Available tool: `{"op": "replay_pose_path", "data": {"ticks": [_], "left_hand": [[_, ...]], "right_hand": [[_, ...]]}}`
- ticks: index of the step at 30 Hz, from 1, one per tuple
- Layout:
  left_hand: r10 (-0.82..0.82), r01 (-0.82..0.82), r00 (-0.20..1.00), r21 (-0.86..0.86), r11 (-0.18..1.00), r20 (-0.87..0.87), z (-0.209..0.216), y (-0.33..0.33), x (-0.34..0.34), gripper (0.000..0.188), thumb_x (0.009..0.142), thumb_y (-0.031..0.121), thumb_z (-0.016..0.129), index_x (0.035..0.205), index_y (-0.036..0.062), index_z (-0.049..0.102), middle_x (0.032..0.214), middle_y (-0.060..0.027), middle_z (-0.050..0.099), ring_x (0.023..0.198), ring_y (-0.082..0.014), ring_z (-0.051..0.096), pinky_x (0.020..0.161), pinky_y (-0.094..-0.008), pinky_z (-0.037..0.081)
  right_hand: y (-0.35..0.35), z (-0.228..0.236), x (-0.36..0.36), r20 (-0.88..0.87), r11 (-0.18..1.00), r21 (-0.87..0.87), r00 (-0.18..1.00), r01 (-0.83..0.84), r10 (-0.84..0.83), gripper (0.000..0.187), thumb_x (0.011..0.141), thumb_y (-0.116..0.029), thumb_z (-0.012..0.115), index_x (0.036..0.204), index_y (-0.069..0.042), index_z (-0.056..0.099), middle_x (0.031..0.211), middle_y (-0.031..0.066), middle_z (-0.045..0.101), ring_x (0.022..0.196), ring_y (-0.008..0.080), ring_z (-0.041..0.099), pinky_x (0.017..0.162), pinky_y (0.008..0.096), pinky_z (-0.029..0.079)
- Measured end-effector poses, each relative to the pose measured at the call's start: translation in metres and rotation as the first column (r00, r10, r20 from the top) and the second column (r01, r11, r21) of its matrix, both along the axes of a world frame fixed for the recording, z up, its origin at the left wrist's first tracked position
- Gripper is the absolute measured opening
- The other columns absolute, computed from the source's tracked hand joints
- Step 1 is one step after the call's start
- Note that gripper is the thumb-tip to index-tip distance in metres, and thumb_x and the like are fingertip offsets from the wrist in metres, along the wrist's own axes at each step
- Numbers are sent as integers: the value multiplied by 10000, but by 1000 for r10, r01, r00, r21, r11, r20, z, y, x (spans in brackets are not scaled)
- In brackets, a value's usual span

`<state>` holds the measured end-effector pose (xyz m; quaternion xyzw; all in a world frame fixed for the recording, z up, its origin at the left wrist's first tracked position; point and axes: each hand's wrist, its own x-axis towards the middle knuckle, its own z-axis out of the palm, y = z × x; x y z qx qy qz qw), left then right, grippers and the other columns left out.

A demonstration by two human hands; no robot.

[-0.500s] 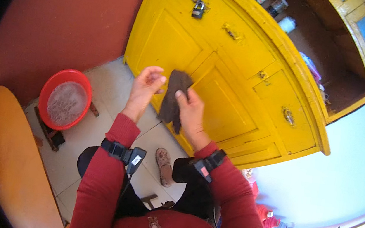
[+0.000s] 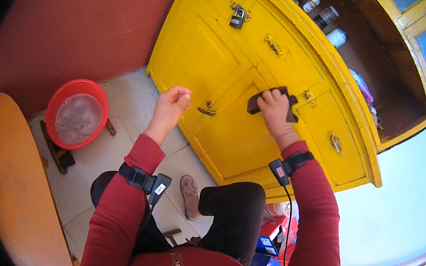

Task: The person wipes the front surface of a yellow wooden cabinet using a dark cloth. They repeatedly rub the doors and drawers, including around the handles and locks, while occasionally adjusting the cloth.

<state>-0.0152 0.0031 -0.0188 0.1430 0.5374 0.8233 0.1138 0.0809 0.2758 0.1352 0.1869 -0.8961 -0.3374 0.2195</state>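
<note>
My right hand presses a dark brown cloth against the yellow cabinet, near the top of its right-hand door. The fingers are bent over the bunched cloth, and its corners stick out on both sides of them. My left hand hangs in the air before the left-hand door, its fingers curled in and nothing seen in them. A metal latch sits on the doors' edge just right of it. Higher up, a dark padlock hangs from a drawer hasp.
A red basin of sudsy water rests on a low wooden stool at left. Beside it is a rounded orange wooden panel. Jars line the cabinet's open shelf. Boxes and bags lie at lower right.
My right hand has carried the cloth up and to the right, onto the door. The cloth was hanging loose between my hands and is now bunched. My left hand's fingers have curled in.
</note>
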Motion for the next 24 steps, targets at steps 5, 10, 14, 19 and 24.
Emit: {"op": "replay_pose_path", "data": {"ticks": [5,10,14,19,24], "left_hand": [[54,-49,997,-73,996,58,1,-3,5,92,1031,105,622,1075,47,679,826,-19,662,713,-91,621,635,-237,516],[61,-57,993,-46,997,99,4,-2,4,75,1017,105,635,1040,50,681,797,-15,657,684,-92,612,607,-241,497],[94,-85,990,-87,993,107,5,-5,3,73,1009,98,636,1035,50,684,792,-15,659,680,-93,614,607,-246,503],[63,-53,991,-84,995,114,2,-4,5,74,1009,100,638,1024,47,686,781,-16,655,668,-94,616,601,-246,506],[-57,64,993,-59,996,108,-8,6,10,79,1008,99,636,1018,37,684,764,-17,648,647,-92,612,566,-243,492]], "right_hand": [[9,85,-17,-334,988,19,930,-154,152,243,802,-176,615,1034,-129,667,1040,58,612,962,290,580,728,418,462],[6,54,-20,-117,998,37,992,46,-41,212,809,-143,630,1020,-148,643,1133,53,607,1061,288,566,806,427,468],[23,-16,36,-9,999,-34,1000,-21,21,260,814,-152,615,1070,-133,660,1237,58,612,1124,263,563,847,425,459],[48,-32,164,-95,984,-8,979,180,-180,334,819,-185,622,1149,-155,657,1293,26,613,1163,252,567,855,413,454],[47,-18,152,-111,989,-76,985,123,-131,382,817,-162,620,1194,-128,673,1302,37,619,1161,244,583,859,385,466]]}}
